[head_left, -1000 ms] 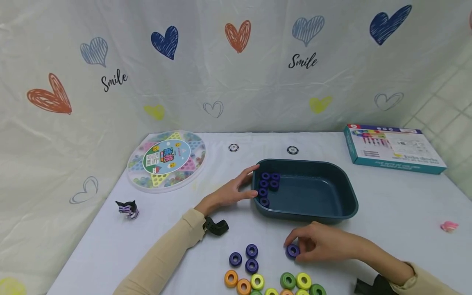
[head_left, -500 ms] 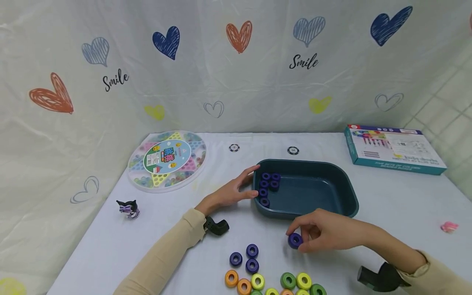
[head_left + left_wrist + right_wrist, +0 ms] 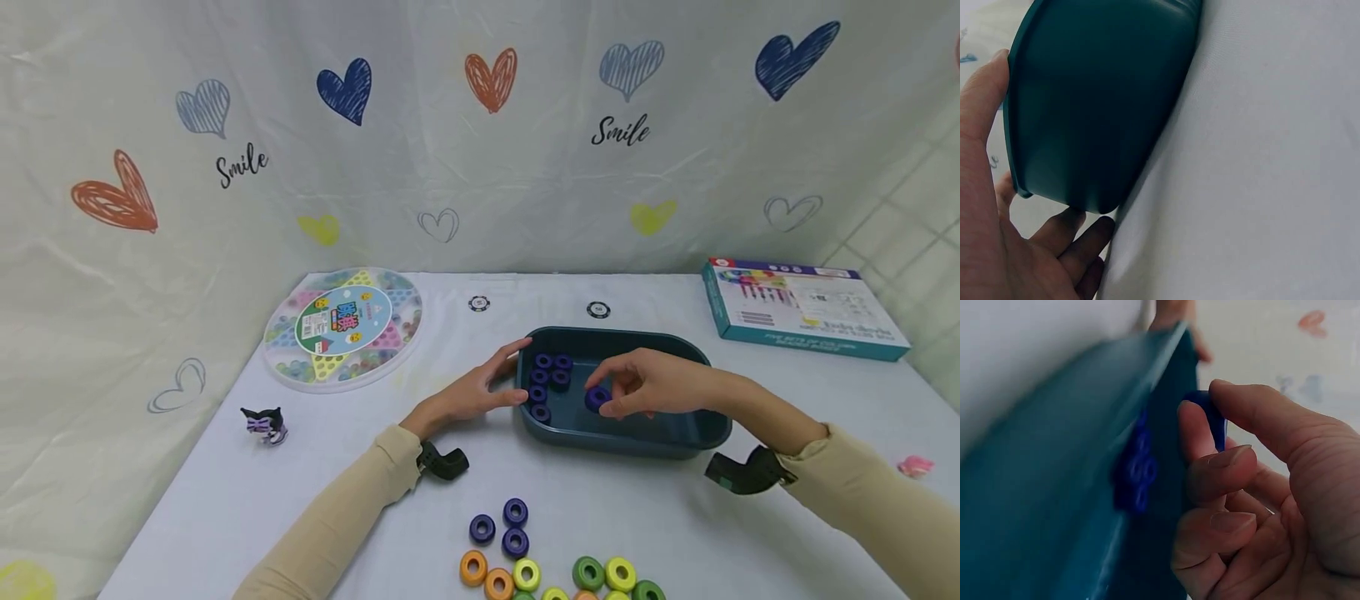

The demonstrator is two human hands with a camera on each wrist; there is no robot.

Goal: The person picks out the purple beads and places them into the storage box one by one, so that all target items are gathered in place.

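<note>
My right hand (image 3: 663, 382) pinches a purple ring (image 3: 596, 398) between thumb and fingers, over the dark teal tray (image 3: 630, 446). In the right wrist view the pinched ring (image 3: 1215, 419) shows edge-on, above the tray wall (image 3: 1166, 550). Several purple rings (image 3: 538, 377) lie grouped at the tray's left end. My left hand (image 3: 468, 393) rests against that end, fingers spread. The left wrist view has the thumb at the rim and the other fingertips by the underside of the tray (image 3: 1097, 106). On the cloth in front lie three purple rings (image 3: 515, 543).
Orange rings (image 3: 473, 568), yellow rings (image 3: 620, 573) and green rings (image 3: 588, 573) line the near edge of view. Behind stand a round marble board game (image 3: 345, 325) and a flat box (image 3: 806, 308). Two chips (image 3: 597, 309) and a small figurine (image 3: 264, 425) also lie on the table.
My right hand has carried the purple ring from the cloth in front of the tray, up and away from me, to over its inside. The left hand stays at the tray's end.
</note>
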